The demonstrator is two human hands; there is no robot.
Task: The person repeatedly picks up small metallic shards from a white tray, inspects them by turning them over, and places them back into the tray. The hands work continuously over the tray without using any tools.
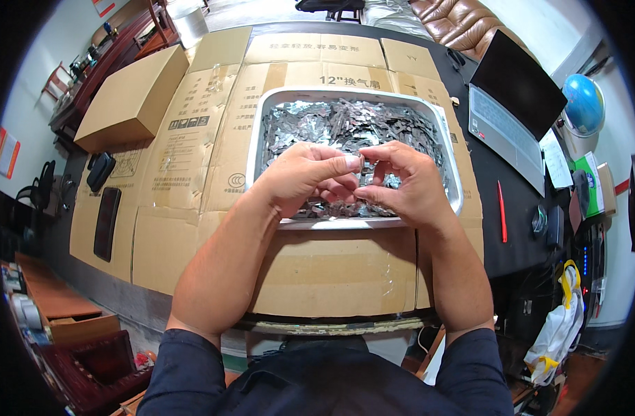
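A white rectangular tray (258,149) holds a heap of small, thin, shiny metal pieces (383,118). Over the near half of this heap my two hands meet at the fingertips. My left hand (305,177) is closed, thumb against the curled fingers, on a small metal piece (362,165). My right hand (409,182) pinches the same piece from the other side with thumb and forefinger. The fingers cover most of it, so its full shape is hidden.
Flattened cardboard (331,274) lies under the tray. A closed carton (134,97), a black case (101,171) and a phone (107,223) are at left. On the right are an open laptop (505,114), a red pen (502,211) and a small globe (582,104).
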